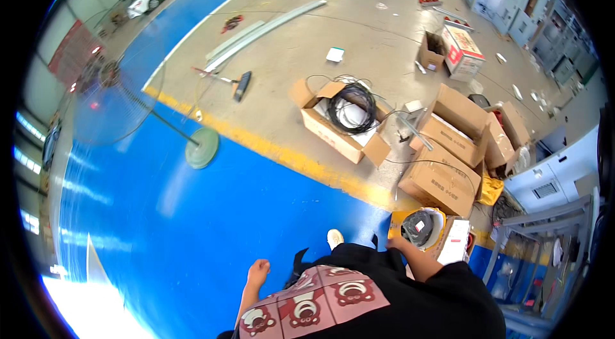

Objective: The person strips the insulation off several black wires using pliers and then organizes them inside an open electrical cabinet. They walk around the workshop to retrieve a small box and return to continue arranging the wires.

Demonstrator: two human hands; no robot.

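Note:
My left hand point(259, 271) hangs over the blue floor point(256, 211), its fingers curled in with nothing showing in them. At my right side my right hand point(397, 244) is next to a yellow-rimmed bucket point(439, 226) with a dark, rounded item point(417, 227) in it. The right hand's fingers are mostly hidden, so whether it touches or holds anything is unclear. A white paper point(455, 241) lies on a box beside the bucket. One light shoe point(335, 238) shows in front of my dark clothing.
An open carton point(333, 134) holds coiled black cable point(352, 107). More cartons point(442, 182) stand to its right. A pedestal fan point(202, 147) is at the left, near metal rails point(262, 35) on the floor. A grey metal frame point(544, 230) stands at the right, with cabinets point(519, 0) farther back.

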